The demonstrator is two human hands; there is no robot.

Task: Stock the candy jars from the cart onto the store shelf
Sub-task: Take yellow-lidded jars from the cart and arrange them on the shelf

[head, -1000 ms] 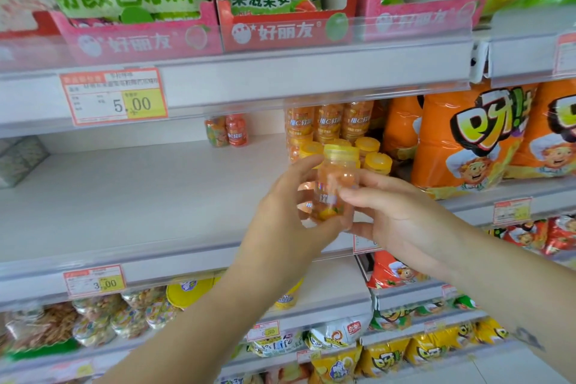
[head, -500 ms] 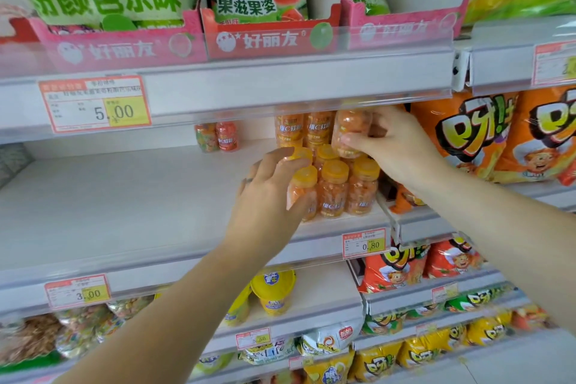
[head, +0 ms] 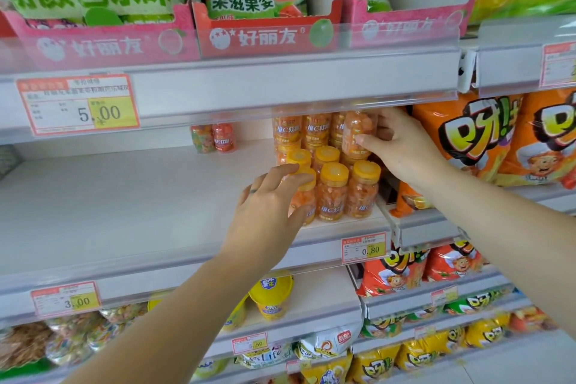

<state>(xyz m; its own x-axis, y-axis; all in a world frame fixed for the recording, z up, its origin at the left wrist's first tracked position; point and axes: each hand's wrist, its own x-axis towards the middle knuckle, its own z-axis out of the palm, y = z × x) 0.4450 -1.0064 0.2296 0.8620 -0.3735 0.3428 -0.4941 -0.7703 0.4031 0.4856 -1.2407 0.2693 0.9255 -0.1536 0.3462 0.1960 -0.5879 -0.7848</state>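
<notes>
The left hand [head: 268, 209] is at the front edge of the white store shelf [head: 124, 196]. Its fingers and thumb are curled around the front-left jar [head: 307, 201], an orange candy jar with a yellow lid; the jar stands upright on the shelf, first in the front row. Just beside it, touching, stand two more jars of the same kind, the middle jar [head: 332, 193] and the right jar [head: 363, 190].

Behind this row the stacked candy jars [head: 311, 131] stand in two levels, and the upper level reaches under the edge of the shelf above. The right hand [head: 402, 150] is at the right end of the upper level. Its thumb and fingers grasp the upper jar [head: 358, 134] on its side. This jar leans a little, and I cannot tell if it rests on the lids below.

To the right of the jars, orange snack bags [head: 467, 140] stand on the neighbour shelf. A price tag [head: 364, 248] with 0.80 hangs under the jars.
</notes>
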